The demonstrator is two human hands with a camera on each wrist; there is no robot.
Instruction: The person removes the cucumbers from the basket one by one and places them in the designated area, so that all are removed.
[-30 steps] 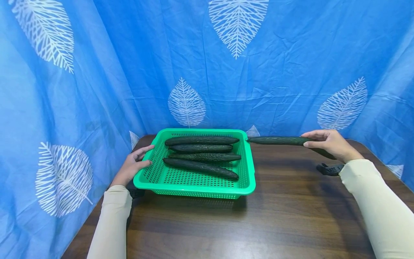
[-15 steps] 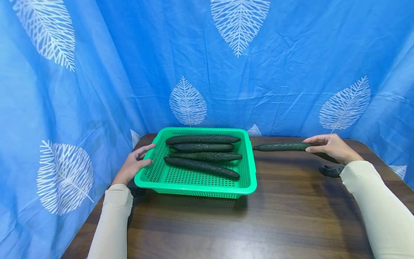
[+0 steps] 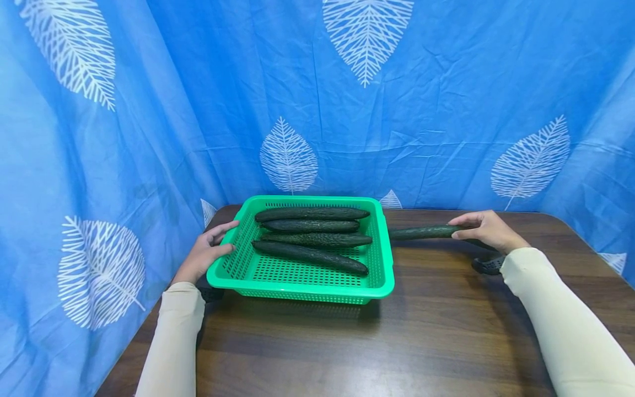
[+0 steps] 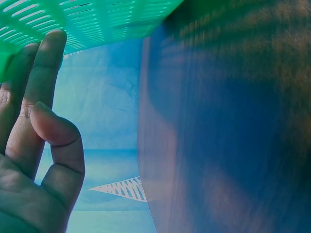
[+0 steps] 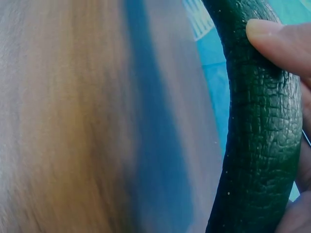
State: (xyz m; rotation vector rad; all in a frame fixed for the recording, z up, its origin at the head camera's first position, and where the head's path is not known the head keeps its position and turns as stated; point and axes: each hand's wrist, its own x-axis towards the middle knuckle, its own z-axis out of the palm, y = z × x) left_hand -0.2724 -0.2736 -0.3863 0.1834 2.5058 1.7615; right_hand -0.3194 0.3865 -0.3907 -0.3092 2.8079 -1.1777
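Observation:
A green plastic basket (image 3: 297,288) with slotted walls stands on the table in the head view. Several long dark cucumbers (image 3: 312,258) lie side by side in it. At its left rim is my left hand (image 3: 200,256); the fingers reach to the basket wall (image 4: 97,22), fairly straight, with the thumb apart from them in the left wrist view. My right hand (image 3: 486,229) pinches another cucumber (image 3: 421,232) between thumb and fingers, right of the basket. This cucumber lies level and low over the table, its left tip hidden behind the basket's right rim. Its ridged skin (image 5: 262,126) fills the right wrist view's right side.
The brown wooden table (image 3: 317,347) ends at a rounded back right corner. Blue cloth (image 3: 436,99) with white leaf prints hangs behind and at both sides. A black strap piece (image 3: 486,266) shows under the right wrist.
My right hand has lowered its cucumber beside the basket, then moved left with it, so the tip now passes behind the rim. The left hand and basket have stayed put.

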